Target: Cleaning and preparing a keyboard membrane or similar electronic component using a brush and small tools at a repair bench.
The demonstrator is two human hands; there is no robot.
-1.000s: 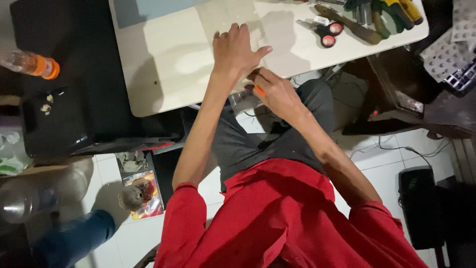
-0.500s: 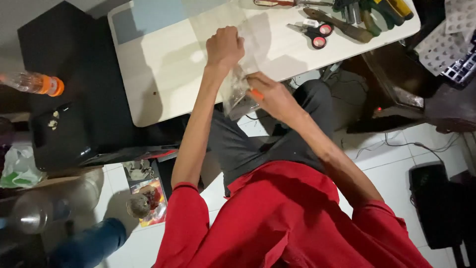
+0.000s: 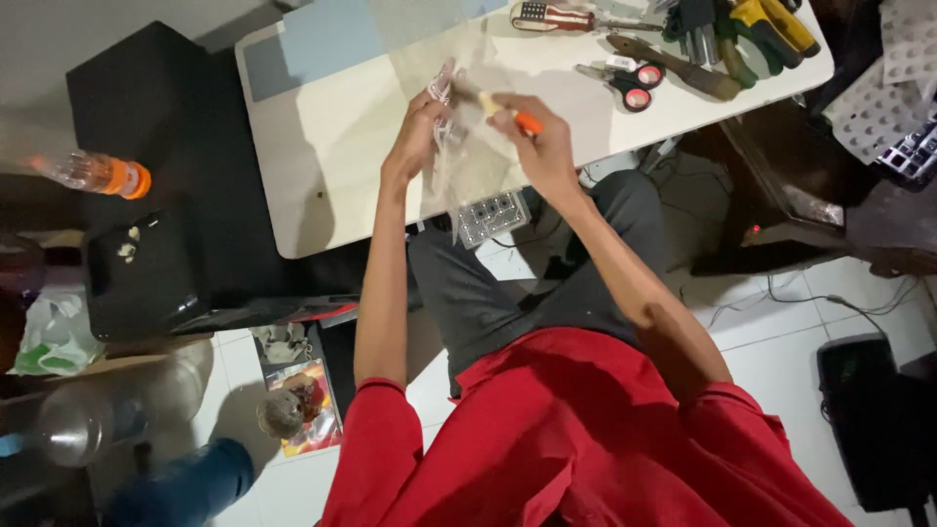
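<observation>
My left hand (image 3: 420, 132) pinches the upper edge of a crumpled clear plastic bag (image 3: 470, 168) and holds it up over the near edge of the white table (image 3: 322, 146). My right hand (image 3: 543, 146) is closed around a small orange-handled tool (image 3: 525, 121), its pale tip against the top of the bag. A small grey gridded tray (image 3: 493, 215) shows just under the bag, at the table's edge. Both forearms reach out from my red shirt.
Red-handled scissors (image 3: 625, 84) and several hand tools (image 3: 732, 34) lie at the table's far right. A bottle with an orange cap (image 3: 98, 174) and a black box (image 3: 146, 273) sit left. A clear bottle (image 3: 98, 410) lies on the tiled floor.
Both hands rose from the table's near edge, lifting the plastic bag up off the surface. The orange tool came up with my right hand to the bag's top.
</observation>
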